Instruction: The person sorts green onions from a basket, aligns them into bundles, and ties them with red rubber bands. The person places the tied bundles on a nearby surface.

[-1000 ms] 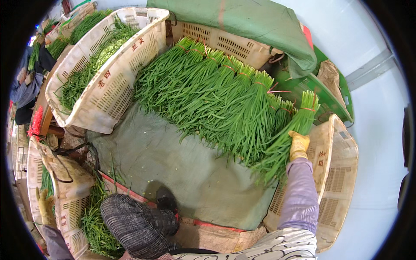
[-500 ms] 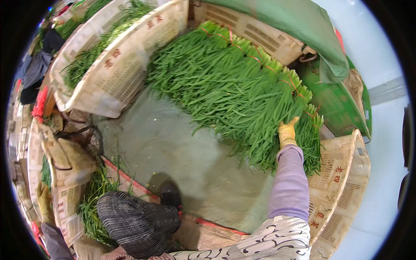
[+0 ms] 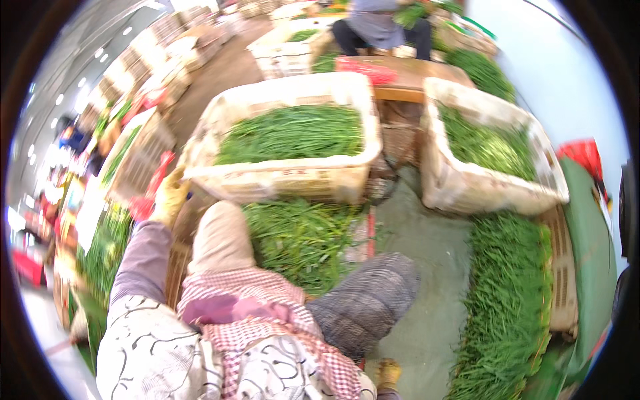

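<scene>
My left hand (image 3: 171,197), in a yellow glove, is at the near left corner of a white plastic crate (image 3: 280,183). Its fingers look curled over the rim, though motion blurs them. Inside that crate lie long green chives (image 3: 293,133). My right hand (image 3: 388,373), also gloved in yellow, hangs low over the green floor sheet (image 3: 433,287) at the lower edge; whether its fingers are apart is unclear. To its right stretches a long row of chive bundles (image 3: 497,300). Loose chives (image 3: 300,233) are heaped between my knees and the crate.
Another white crate (image 3: 493,180) with chives stands at the right, beyond the row. Between the crates is a wooden bench (image 3: 407,73) with red plastic on it. Farther back a co-worker (image 3: 380,27) sits holding greens. A red plastic bag (image 3: 150,193) hangs beside my left hand.
The view has swung left, so the bundle row now appears at the right. My right hand has left the chive bundles and is low at the near edge. My left hand remains by the crate.
</scene>
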`<state>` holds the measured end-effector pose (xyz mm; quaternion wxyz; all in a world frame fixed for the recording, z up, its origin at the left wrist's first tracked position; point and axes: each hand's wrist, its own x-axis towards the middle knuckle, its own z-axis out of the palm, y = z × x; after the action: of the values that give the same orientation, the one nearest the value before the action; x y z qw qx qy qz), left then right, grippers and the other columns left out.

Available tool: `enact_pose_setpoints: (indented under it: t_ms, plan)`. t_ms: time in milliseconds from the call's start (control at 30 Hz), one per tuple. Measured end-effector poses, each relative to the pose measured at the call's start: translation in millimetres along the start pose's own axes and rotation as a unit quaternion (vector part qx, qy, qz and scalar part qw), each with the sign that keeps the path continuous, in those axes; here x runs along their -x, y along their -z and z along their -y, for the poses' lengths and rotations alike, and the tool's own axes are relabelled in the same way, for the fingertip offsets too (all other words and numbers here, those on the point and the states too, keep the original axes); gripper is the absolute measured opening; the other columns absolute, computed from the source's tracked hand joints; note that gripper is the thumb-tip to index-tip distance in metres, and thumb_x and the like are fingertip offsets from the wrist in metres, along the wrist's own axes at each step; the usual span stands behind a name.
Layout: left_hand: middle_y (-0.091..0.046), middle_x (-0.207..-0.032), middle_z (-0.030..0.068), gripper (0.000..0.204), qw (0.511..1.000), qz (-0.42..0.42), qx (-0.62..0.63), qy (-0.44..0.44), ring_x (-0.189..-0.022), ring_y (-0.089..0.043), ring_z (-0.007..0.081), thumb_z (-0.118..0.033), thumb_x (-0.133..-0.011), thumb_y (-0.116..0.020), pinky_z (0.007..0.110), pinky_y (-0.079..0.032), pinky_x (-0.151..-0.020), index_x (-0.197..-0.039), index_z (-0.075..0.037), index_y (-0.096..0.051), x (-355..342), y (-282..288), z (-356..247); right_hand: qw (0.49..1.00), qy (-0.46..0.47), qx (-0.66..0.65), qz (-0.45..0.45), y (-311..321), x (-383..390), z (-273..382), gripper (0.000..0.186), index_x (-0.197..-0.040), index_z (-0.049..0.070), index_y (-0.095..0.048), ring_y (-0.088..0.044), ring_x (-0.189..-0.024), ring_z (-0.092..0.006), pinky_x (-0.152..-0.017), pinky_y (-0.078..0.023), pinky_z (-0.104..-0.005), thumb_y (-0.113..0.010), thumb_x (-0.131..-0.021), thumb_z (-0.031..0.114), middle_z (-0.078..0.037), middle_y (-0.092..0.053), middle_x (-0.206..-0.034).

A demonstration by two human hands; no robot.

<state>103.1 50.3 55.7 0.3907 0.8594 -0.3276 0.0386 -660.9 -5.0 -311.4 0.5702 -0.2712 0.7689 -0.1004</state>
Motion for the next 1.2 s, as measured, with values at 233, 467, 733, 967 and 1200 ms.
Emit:
enact_pose_setpoints:
  t_ms: [233, 467, 733, 967, 1200]
  plan:
    - [-0.06, -0.129, 0.0187, 0.059, 0.948, -0.036, 0.116, 0.294, -0.119, -0.057, 0.0258, -0.009, -0.083, -0.067, 0.032, -0.045, -0.1, -0.139, 0.0, -0.051, 116, 59, 108, 0.952, 0.171, 0.248, 0.045, -38, 60, 141, 0.026, -0.09, 0.003, -0.066, -0.063, -0.079, -0.0206, -0.066, -0.05, -0.0338, -0.06, -0.093, 0.028, -0.009, -0.068, -0.09]
    - [-0.07, -0.099, 0.0089, 0.052, 0.908, 0.009, 0.179, 0.38, -0.09, -0.065, 0.0142, -0.009, -0.083, -0.069, 0.027, -0.051, -0.082, -0.132, 0.004, -0.057, 227, 67, 175, 0.775, 0.411, 0.448, -0.17, -1, 117, 353, 0.026, -0.089, 0.0, -0.065, -0.06, -0.082, -0.0167, -0.069, -0.049, -0.0313, -0.057, -0.096, 0.024, -0.009, -0.067, -0.093]
    - [-0.07, -0.113, 0.0124, 0.044, 0.868, -0.001, 0.2, 0.454, -0.098, -0.066, 0.0142, -0.011, -0.091, -0.064, 0.025, -0.051, -0.088, -0.133, 0.002, -0.057, 255, 68, 157, 0.704, 0.693, 0.136, 0.08, -185, 270, 521, 0.024, -0.104, 0.002, -0.069, -0.062, -0.076, -0.0117, -0.062, -0.049, -0.0247, -0.063, -0.096, 0.023, -0.005, -0.069, -0.085]
    - [-0.067, -0.123, 0.0166, 0.042, 0.942, -0.168, 0.004, 0.291, -0.117, -0.062, 0.0275, -0.021, -0.092, -0.061, 0.033, -0.046, -0.102, -0.13, -0.004, -0.061, 206, 106, 174, 0.477, 0.606, 0.54, 0.335, -368, 320, 417, 0.031, -0.114, 0.001, -0.069, -0.068, -0.097, -0.0306, -0.086, -0.052, -0.0369, -0.065, -0.092, 0.023, -0.018, -0.071, -0.106]
    - [-0.038, -0.151, 0.0224, 0.069, 0.911, -0.146, -0.236, 0.306, -0.14, -0.036, 0.04, -0.046, -0.092, -0.058, 0.046, -0.028, -0.116, -0.147, -0.007, -0.04, 134, 138, 263, 0.458, 0.466, 0.642, 0.401, -378, 288, 390, 0.032, -0.114, 0.002, -0.069, -0.068, -0.1, -0.0335, -0.087, -0.052, -0.037, -0.065, -0.091, 0.024, -0.021, -0.07, -0.108]
